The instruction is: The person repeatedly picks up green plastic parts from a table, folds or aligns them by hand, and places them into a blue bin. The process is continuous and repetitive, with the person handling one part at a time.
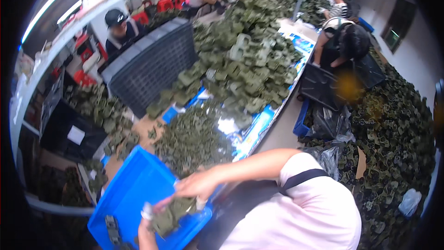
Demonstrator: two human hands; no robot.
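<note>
Apparently cradling loose olive-green pieces (169, 220) between left hand (145, 231) and right hand (199, 187), over the blue bin (136, 180); too blurred to tell either grip as open or closed. Could drop some past the rim through slack hold, or mix them with the small-piece heap (189, 139) alongside.

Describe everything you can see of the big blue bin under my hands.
The blue bin is open-topped, roughly rectangular and plastic-looking, with smooth walls. It is at the lower left, beside a pile of small green parts. Some dark green parts lie inside along its left side. Your left hand and right hand are over it, with green pieces between them; whether they touch it is unclear.
</note>
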